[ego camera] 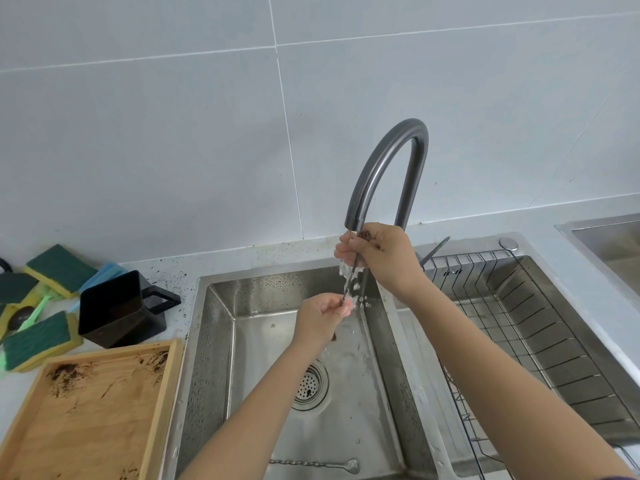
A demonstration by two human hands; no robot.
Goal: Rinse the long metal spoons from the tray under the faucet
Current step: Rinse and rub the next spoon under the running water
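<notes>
The long spoon [349,282] stands steeply under the faucet [377,174]; right hand [384,258] pinches its soiled top, left hand [322,315] its lower end.

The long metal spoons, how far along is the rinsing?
Done, apparently: the wooden tray holds only brown residue, and one twisted-handle metal spoon lies in the steel sink. In hand: both hands, left and right, hold another spoon under the running grey faucet. Left: brown grime at its top end.

basin floor [360,403] seemingly open; faucet [388,168] overhead.
</notes>
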